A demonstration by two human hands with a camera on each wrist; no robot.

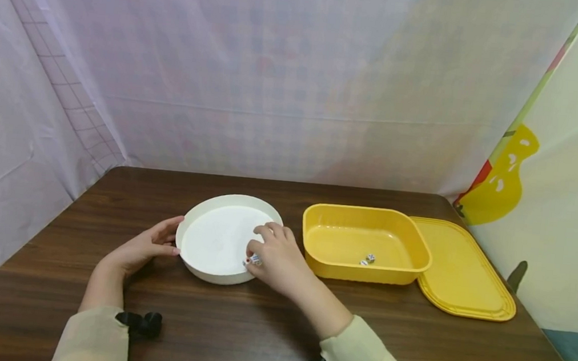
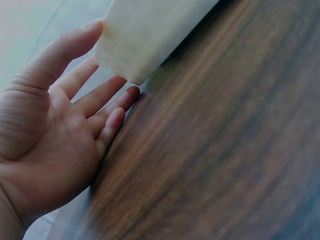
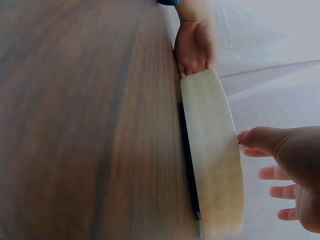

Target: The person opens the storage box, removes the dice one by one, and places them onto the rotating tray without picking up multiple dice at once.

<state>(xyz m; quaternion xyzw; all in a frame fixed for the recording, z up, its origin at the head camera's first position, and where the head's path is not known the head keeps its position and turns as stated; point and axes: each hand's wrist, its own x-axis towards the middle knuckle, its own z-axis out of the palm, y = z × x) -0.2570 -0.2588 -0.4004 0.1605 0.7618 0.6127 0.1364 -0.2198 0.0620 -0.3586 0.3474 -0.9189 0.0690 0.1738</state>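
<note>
A round white tray (image 1: 222, 238) with a low wall stands left of the middle of the table. My left hand (image 1: 145, 246) touches its left side, thumb and fingers spread along the wall; the left wrist view shows those fingers (image 2: 107, 95) nearly straight. Over the tray's right rim reaches my right hand (image 1: 279, 260), pinching a small white die (image 1: 255, 259) between thumb and forefinger, low inside the wall. In the right wrist view its other fingers (image 3: 283, 192) are spread apart, and the die is mostly hidden by the fingertips.
Right of the tray stands a yellow rectangular tub (image 1: 363, 273) with a couple of dice (image 1: 370, 258) on its floor. A yellow lid (image 1: 467, 270) lies at the tub's right, partly behind it. White curtains (image 1: 277, 76) hang behind the brown wooden table (image 1: 214, 329).
</note>
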